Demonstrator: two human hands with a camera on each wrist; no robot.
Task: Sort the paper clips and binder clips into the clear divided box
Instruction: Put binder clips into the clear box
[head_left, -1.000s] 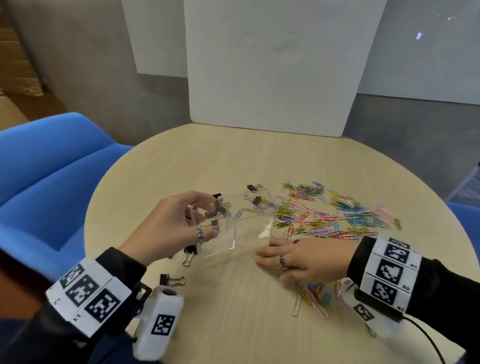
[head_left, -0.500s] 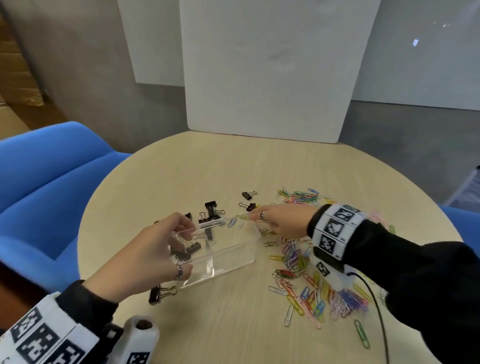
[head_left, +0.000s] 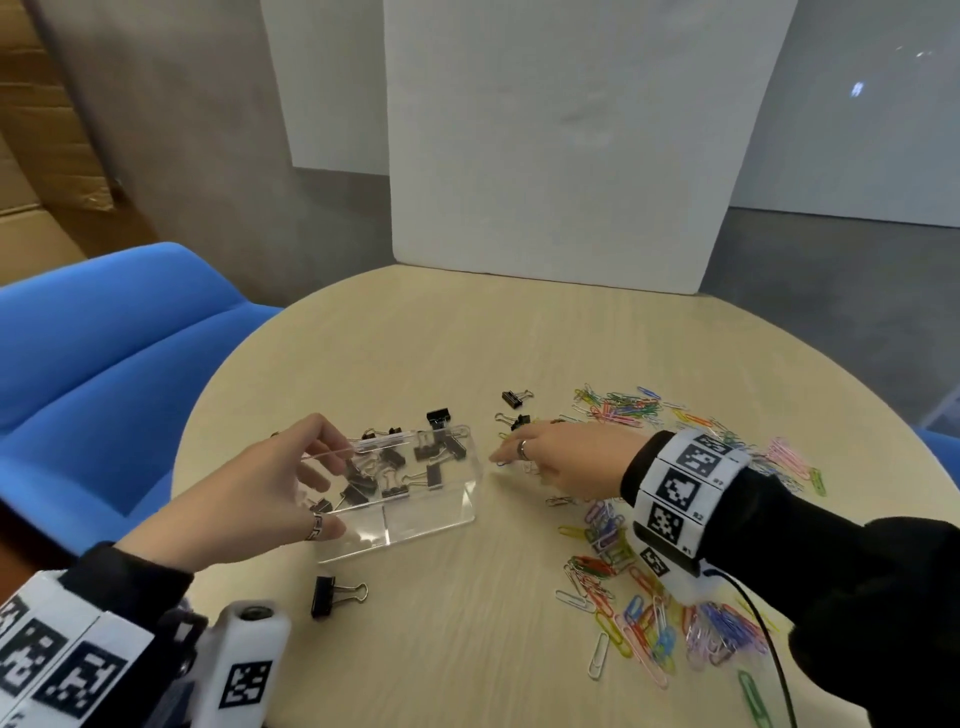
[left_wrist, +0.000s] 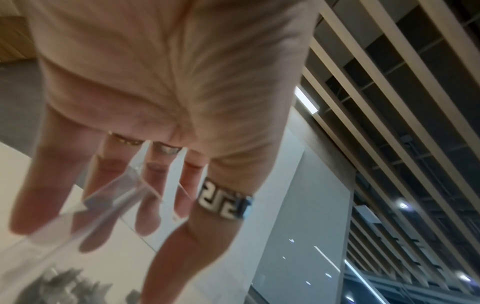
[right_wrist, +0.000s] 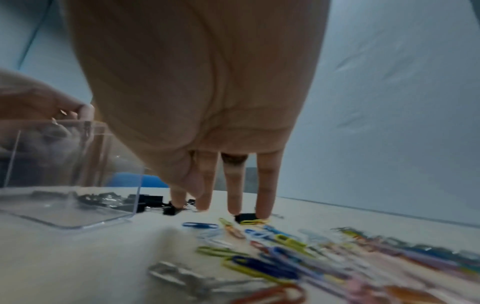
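Box (head_left: 415, 525) on table (head_left: 467, 649), gripped by left hand (head_left: 249, 493); right hand (head_left: 561, 457) open-fingered beside two binder clips (head_left: 515, 399); one clip (head_left: 335, 596) near; paper clips (head_left: 649, 623) scattered, uncountable.

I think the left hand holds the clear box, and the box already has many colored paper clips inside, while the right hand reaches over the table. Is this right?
Not quite. The clear divided box holds black binder clips, not colored paper clips; the colored paper clips lie loose on the table, as the head view shows. The rest stands: the left hand holds the box and the right hand reaches over the table.
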